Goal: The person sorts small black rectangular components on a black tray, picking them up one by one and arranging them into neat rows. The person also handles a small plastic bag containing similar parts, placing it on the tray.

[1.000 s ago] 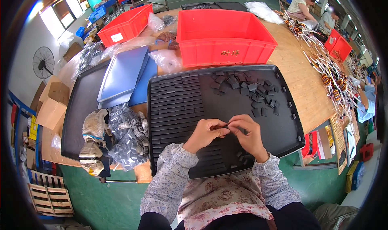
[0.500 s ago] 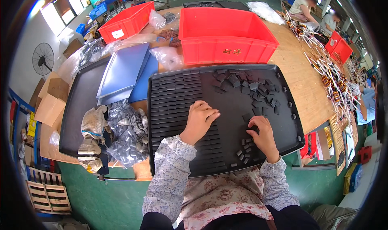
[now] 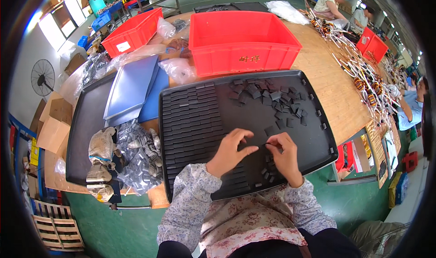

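A large black tray (image 3: 318, 156) lies in front of me. Closely set rows of flat black pieces (image 3: 190, 117) cover its left side. Loose black square pieces (image 3: 275, 96) are scattered over its far right part. My left hand (image 3: 232, 152) hovers over the middle of the tray, thumb and fingers apart, with nothing seen in it. Just to its right, my right hand (image 3: 286, 158) pinches a small black piece (image 3: 267, 143) between thumb and fingertips; its exact shape is too small to tell. Small dark pieces with greyish ends (image 3: 268, 172) lie below the right hand, partly covered by it.
Beyond the tray stands a red bin (image 3: 245, 58), with another red bin (image 3: 131, 33) farther left. Blue sheets (image 3: 129, 88), a clear bag of grey parts (image 3: 136, 162) and worn gloves (image 3: 102, 147) lie at left. Wire bundles (image 3: 363, 83) line the right, near other people.
My left hand has spread its thumb and fingers and come nearer to the right hand. My right hand has moved slightly left and closed into a pinch on a small black piece.
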`<act>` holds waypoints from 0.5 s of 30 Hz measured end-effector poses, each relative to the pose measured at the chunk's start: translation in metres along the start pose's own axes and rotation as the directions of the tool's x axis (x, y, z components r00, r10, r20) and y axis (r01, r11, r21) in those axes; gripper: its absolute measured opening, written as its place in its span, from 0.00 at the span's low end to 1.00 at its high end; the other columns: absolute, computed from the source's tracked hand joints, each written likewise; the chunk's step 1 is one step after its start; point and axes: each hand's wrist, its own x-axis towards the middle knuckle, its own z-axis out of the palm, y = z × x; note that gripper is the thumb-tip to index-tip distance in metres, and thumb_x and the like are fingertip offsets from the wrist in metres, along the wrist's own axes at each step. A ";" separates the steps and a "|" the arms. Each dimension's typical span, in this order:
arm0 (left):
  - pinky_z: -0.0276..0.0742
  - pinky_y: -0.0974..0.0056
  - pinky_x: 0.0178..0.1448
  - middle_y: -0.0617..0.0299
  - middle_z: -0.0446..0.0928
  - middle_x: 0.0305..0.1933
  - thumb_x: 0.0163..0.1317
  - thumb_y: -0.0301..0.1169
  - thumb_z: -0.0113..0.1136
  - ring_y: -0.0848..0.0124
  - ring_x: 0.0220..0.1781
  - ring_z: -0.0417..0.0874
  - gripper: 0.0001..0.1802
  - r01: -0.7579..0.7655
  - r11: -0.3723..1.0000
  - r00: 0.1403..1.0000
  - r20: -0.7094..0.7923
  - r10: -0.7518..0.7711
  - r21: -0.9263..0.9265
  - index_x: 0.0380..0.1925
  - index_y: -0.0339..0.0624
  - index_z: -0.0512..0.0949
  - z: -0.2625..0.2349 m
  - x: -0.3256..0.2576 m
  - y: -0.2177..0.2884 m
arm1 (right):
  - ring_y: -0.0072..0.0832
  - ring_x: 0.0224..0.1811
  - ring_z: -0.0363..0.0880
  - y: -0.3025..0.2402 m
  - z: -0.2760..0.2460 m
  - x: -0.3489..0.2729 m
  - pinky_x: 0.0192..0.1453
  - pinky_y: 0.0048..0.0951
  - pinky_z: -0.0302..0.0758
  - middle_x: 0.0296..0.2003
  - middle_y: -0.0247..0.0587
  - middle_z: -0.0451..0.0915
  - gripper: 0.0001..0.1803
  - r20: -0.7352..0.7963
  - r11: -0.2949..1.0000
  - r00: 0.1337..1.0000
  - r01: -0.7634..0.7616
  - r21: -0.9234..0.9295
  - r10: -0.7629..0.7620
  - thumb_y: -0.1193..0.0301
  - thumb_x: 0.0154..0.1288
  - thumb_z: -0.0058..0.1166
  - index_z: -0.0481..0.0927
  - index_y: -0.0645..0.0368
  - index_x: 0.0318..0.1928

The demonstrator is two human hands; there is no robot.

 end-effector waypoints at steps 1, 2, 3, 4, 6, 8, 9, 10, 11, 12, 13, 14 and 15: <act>0.75 0.65 0.42 0.57 0.79 0.43 0.57 0.29 0.69 0.66 0.38 0.81 0.13 0.004 0.999 0.999 0.039 -0.002 -0.045 0.39 0.37 0.79 0.004 -0.002 -0.003 | 0.26 0.35 0.80 -0.006 0.005 -0.003 0.36 0.25 0.75 0.32 0.38 0.75 0.10 -0.005 0.997 1.000 -0.004 0.071 0.004 0.86 0.56 0.60 0.80 0.62 0.38; 0.75 0.67 0.41 0.57 0.79 0.42 0.58 0.27 0.68 0.68 0.37 0.81 0.10 -0.001 0.995 0.997 0.081 0.009 -0.099 0.37 0.36 0.78 0.008 -0.003 -0.006 | 0.25 0.35 0.80 -0.009 0.009 -0.006 0.37 0.25 0.76 0.33 0.38 0.76 0.10 0.049 0.970 0.993 -0.116 0.214 0.108 0.86 0.57 0.59 0.79 0.62 0.39; 0.74 0.68 0.40 0.59 0.79 0.42 0.59 0.25 0.66 0.70 0.37 0.80 0.08 0.021 0.992 0.997 0.076 -0.011 -0.122 0.36 0.35 0.77 0.009 -0.003 -0.004 | 0.26 0.36 0.80 -0.019 0.010 -0.006 0.37 0.25 0.76 0.33 0.38 0.76 0.10 0.033 0.974 0.995 -0.098 0.205 0.093 0.85 0.58 0.59 0.79 0.62 0.40; 0.74 0.69 0.39 0.60 0.79 0.42 0.60 0.24 0.65 0.73 0.37 0.80 0.06 0.042 0.988 0.997 0.074 -0.032 -0.146 0.34 0.35 0.77 0.008 -0.004 -0.003 | 0.26 0.36 0.80 -0.026 0.008 -0.006 0.38 0.25 0.77 0.34 0.38 0.77 0.10 0.016 0.977 0.997 -0.081 0.195 0.079 0.85 0.59 0.59 0.79 0.62 0.40; 0.73 0.71 0.37 0.62 0.79 0.42 0.61 0.22 0.62 0.77 0.37 0.78 0.04 0.071 0.973 0.996 0.073 -0.056 -0.222 0.33 0.34 0.76 0.003 -0.002 -0.003 | 0.30 0.36 0.82 -0.015 -0.004 -0.005 0.40 0.27 0.78 0.34 0.40 0.78 0.09 -0.076 0.998 0.997 0.014 0.066 -0.009 0.83 0.60 0.58 0.78 0.62 0.41; 0.73 0.73 0.36 0.63 0.79 0.41 0.63 0.21 0.61 0.81 0.36 0.77 0.02 0.096 0.940 0.995 0.052 -0.084 -0.328 0.33 0.34 0.77 -0.004 -0.006 -0.007 | 0.32 0.36 0.82 0.003 -0.027 -0.005 0.40 0.28 0.78 0.34 0.41 0.78 0.08 -0.125 0.988 0.989 0.057 -0.145 -0.076 0.83 0.61 0.57 0.78 0.62 0.41; 0.72 0.73 0.37 0.63 0.80 0.39 0.63 0.21 0.61 0.81 0.36 0.76 0.02 0.136 0.936 0.990 0.073 -0.119 -0.325 0.33 0.34 0.78 -0.004 -0.006 -0.006 | 0.32 0.36 0.82 0.010 -0.042 -0.009 0.39 0.28 0.78 0.34 0.41 0.78 0.08 -0.160 0.980 0.984 0.046 -0.194 -0.078 0.82 0.61 0.57 0.78 0.62 0.40; 0.72 0.74 0.37 0.64 0.80 0.37 0.63 0.22 0.62 0.82 0.35 0.76 0.02 0.178 0.931 0.983 0.096 -0.155 -0.318 0.33 0.34 0.79 -0.005 -0.006 -0.006 | 0.33 0.35 0.82 0.017 -0.056 -0.014 0.39 0.29 0.78 0.34 0.42 0.79 0.07 -0.195 0.970 0.977 0.032 -0.241 -0.081 0.81 0.60 0.58 0.78 0.62 0.40; 0.72 0.74 0.36 0.65 0.80 0.32 0.63 0.23 0.63 0.83 0.33 0.75 0.03 0.198 0.951 0.979 0.092 -0.181 -0.238 0.34 0.34 0.80 -0.001 -0.006 -0.012 | 0.33 0.35 0.82 0.026 -0.067 -0.020 0.39 0.29 0.78 0.34 0.42 0.79 0.07 -0.227 0.958 0.970 0.016 -0.286 -0.084 0.81 0.60 0.58 0.79 0.62 0.40; 0.72 0.74 0.34 0.66 0.80 0.29 0.62 0.24 0.64 0.82 0.30 0.75 0.03 0.191 0.963 0.979 0.104 -0.174 -0.190 0.32 0.35 0.81 -0.001 -0.005 -0.010 | 0.34 0.34 0.82 0.034 -0.077 -0.025 0.39 0.30 0.78 0.33 0.42 0.79 0.07 -0.252 0.941 0.966 -0.026 -0.337 -0.063 0.80 0.59 0.59 0.79 0.61 0.39; 0.72 0.72 0.33 0.64 0.80 0.28 0.60 0.24 0.65 0.80 0.28 0.76 0.03 0.136 0.979 0.989 0.083 -0.125 -0.154 0.31 0.35 0.81 0.002 -0.005 -0.008 | 0.34 0.34 0.82 0.043 -0.086 -0.030 0.38 0.30 0.78 0.33 0.42 0.79 0.07 -0.279 0.921 0.959 -0.071 -0.384 -0.042 0.80 0.59 0.59 0.79 0.61 0.39; 0.72 0.70 0.32 0.61 0.80 0.27 0.58 0.23 0.66 0.77 0.26 0.77 0.04 0.080 0.990 0.995 0.065 -0.073 -0.119 0.29 0.34 0.80 0.005 -0.005 -0.008 | 0.34 0.33 0.82 0.052 -0.095 -0.036 0.38 0.31 0.78 0.33 0.43 0.80 0.07 -0.311 0.896 0.950 -0.122 -0.427 -0.019 0.79 0.58 0.60 0.80 0.61 0.38; 0.72 0.70 0.31 0.60 0.80 0.27 0.57 0.23 0.66 0.76 0.26 0.78 0.04 0.054 0.991 0.997 0.069 -0.046 -0.120 0.29 0.34 0.80 0.009 -0.005 -0.009 | 0.36 0.31 0.82 0.058 -0.097 -0.037 0.37 0.32 0.79 0.31 0.44 0.80 0.07 -0.392 0.908 0.918 -0.214 -0.360 0.060 0.78 0.57 0.61 0.81 0.60 0.37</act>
